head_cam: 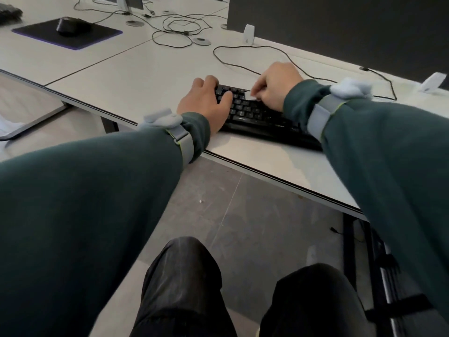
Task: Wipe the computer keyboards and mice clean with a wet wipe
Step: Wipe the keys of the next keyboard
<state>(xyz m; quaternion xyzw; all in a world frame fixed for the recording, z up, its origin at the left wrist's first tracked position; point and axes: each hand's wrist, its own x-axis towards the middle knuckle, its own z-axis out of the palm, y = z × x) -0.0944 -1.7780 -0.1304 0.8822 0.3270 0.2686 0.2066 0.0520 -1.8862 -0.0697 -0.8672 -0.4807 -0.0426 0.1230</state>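
Surface: keyboard near front edge. Left hand steadies its left end, fingers spread. Right hand fingers pinch wipe against upper key rows. Step: wiping keys. Next, likely: sweep remaining rows, keep keyboard braced.

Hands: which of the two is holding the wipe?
The right hand pinches the white wipe against the keyboard; the left hand holds nothing and only rests on the keyboard's left end.
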